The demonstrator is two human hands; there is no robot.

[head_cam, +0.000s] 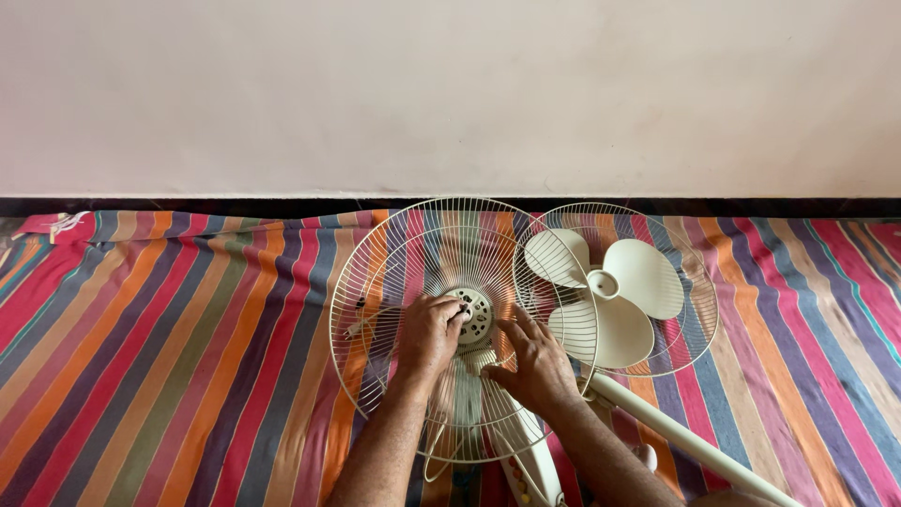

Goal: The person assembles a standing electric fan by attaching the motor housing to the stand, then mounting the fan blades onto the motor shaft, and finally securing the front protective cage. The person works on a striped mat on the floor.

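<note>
Fan grille [394,272] hub lies under both hands' grip.

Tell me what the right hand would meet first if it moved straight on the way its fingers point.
The right hand points up and left, so it would probably first reach the round hub at the centre of the wire guard. The left hand already touches that hub. Depth is hard to judge.

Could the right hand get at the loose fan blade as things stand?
Probably yes. The right hand rests on the wire guard mounted on the fan, and the fan blade lies just beside it in the other guard half, uncovered from above, with nothing between.
</note>
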